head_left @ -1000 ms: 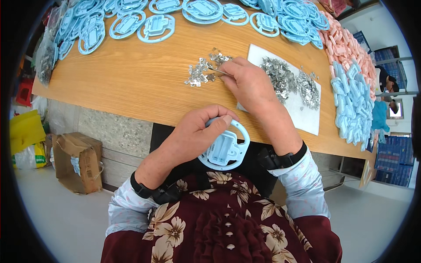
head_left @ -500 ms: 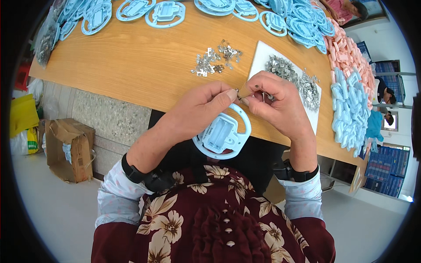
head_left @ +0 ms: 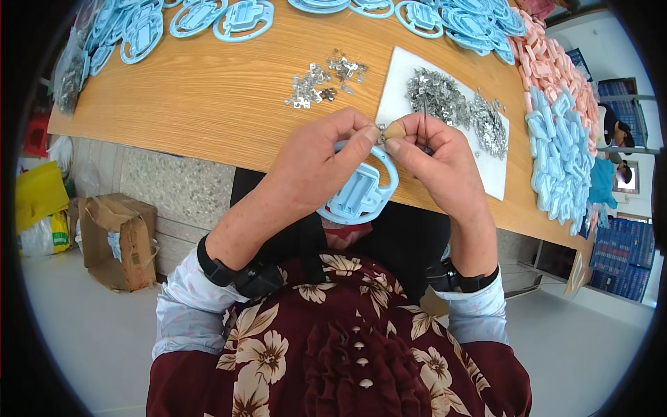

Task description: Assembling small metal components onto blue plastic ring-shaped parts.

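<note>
A light blue plastic steering-wheel-shaped part (head_left: 358,194) with a recessed compartment hangs tilted below my left hand (head_left: 313,158). That hand pinches its upper rim between thumb and fingers. Close against it, my right hand (head_left: 439,158) has thumb and forefinger pressed together at a small metal piece (head_left: 381,133) by the rim. How the piece sits there is hidden by the fingertips. A thin dark tool (head_left: 425,110) sticks up from among the right hand's fingers; its kind cannot be made out.
Small metal pieces (head_left: 307,89) lie loose on the wooden table (head_left: 208,104). A white foam board (head_left: 394,80) bears more metal pieces (head_left: 438,97). Blue wheel-shaped parts (head_left: 243,17) line the far side; blue parts (head_left: 559,153) and pink parts (head_left: 545,59) are heaped at right.
Both hands have come closer together at the rim, and the blue part has tilted. The thin dark tool now stands up from the right hand. The view has shifted slightly.
</note>
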`<state>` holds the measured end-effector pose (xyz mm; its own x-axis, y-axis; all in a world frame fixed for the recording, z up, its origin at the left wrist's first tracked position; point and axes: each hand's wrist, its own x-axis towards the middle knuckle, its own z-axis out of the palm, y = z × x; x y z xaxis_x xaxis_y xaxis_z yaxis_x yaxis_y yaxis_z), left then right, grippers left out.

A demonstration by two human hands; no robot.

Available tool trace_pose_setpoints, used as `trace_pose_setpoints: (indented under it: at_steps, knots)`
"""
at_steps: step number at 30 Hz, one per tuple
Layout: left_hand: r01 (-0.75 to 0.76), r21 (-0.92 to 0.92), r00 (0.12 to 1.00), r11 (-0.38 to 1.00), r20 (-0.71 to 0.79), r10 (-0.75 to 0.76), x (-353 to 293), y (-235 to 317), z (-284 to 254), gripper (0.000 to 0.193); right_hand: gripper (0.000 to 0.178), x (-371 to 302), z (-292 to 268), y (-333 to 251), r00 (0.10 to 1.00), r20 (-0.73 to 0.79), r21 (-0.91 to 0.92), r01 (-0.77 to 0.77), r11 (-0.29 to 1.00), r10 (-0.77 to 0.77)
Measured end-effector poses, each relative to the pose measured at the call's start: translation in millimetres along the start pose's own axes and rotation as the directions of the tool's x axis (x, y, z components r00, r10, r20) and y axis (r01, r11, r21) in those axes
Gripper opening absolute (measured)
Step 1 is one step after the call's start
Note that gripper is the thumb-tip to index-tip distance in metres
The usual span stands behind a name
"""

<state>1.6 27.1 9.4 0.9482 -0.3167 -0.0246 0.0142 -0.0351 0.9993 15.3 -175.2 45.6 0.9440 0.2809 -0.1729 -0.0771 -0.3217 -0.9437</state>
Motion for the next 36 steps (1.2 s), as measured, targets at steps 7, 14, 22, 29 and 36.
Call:
trace_pose_setpoints:
  at_steps: [7,14,22,29,36]
  knots:
    - [0.086,-0.001,0.993,0.996,0.081,-0.085,7,-17,-7,0.023,0.017,-9,-4,18,0.988,-0.064,0.008,0.141,0.990,-0.140]
    - [-0.059,0.381,0.998,0.923,0.054,0.042,14,-18,-12,0.026,0.008,-19,6,9,0.941,0.041,-0.449,0.318,0.835,-0.337]
    - [-0.001,0.467,0.998,0.884,0.059,-0.030,20,-15,-13,0.028,0.013,-10,4,12,0.911,0.146,-0.646,0.383,0.660,-0.385]
    - [0.059,0.400,0.980,0.915,0.150,-0.129,24,-10,-20,0.029,0.006,-7,10,-2,0.945,0.178,-0.731,0.314,0.605,-0.275]
    - [0.072,0.300,0.941,0.951,0.296,-0.165,25,-3,-30,0.030,0.010,-3,12,-11,0.934,0.220,-0.804,0.337,0.491,-0.281]
